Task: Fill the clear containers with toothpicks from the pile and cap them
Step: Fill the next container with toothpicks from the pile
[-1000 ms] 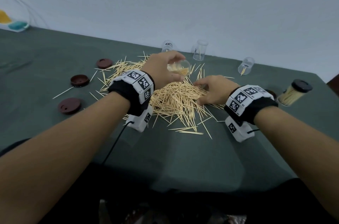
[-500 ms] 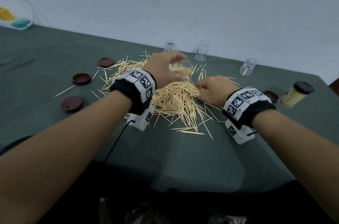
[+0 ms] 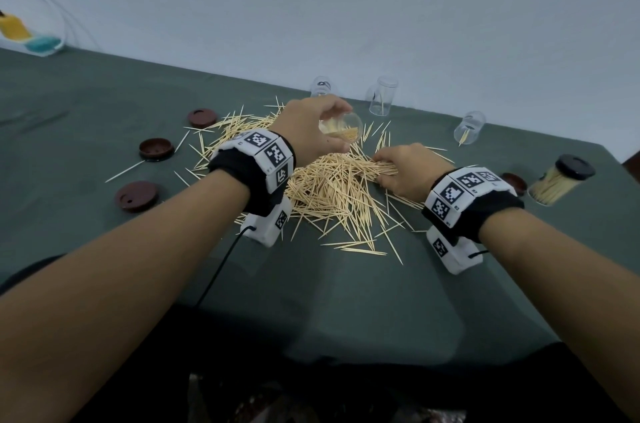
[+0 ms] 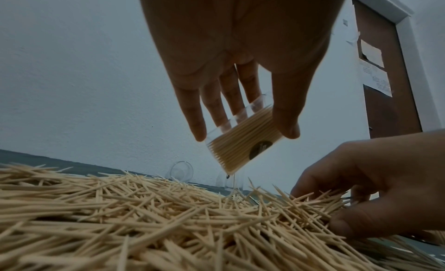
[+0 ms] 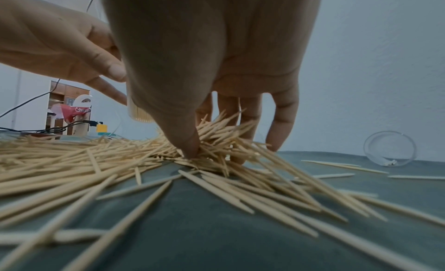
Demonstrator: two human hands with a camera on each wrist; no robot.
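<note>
The loose pile of pale wooden toothpicks (image 3: 332,187) fills the frame's centre on the dark green tablecloth (image 3: 104,111); my left hand (image 3: 308,132) grips a tilted clear plastic container (image 3: 341,132) just above; my right hand (image 3: 408,168) pinches a bunch of toothpicks at centre-right.

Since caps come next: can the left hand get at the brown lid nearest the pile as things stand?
Probably not yet: the left hand grips a part-filled clear container. Nothing but loose toothpicks lies between it and the brown lid.
</note>
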